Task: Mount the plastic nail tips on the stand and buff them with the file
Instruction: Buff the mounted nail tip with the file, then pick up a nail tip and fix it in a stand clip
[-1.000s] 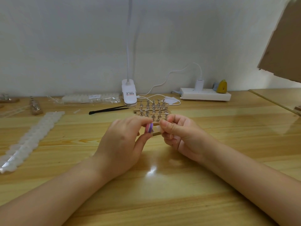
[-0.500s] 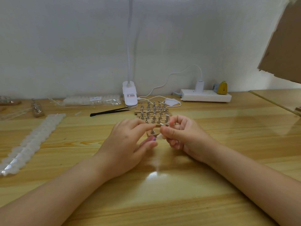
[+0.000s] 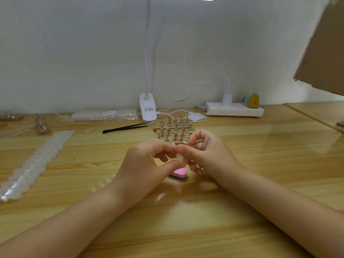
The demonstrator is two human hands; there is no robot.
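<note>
Head view: pale wooden table (image 3: 242,211) carries a long strip of white plastic nail tips (image 3: 35,162) at nine o'clock, a wooden stand of metal pegs (image 3: 174,130) at twelve, black tweezers (image 3: 124,128) beside it. Left hand (image 3: 147,164) and right hand (image 3: 208,155) together pinch one translucent nail tip (image 3: 180,157) above a pink heart-shaped file (image 3: 179,172).

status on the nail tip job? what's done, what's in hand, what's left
Done: hard to tell; the stand shows rows of metal holders, mounted tips too small to confirm. In hand: left hand and right hand pinch a clear nail tip together in front of the stand; the pink file lies on the table beneath them. Left: mounting this tip, buffing, and the strip of tips at left.
</note>
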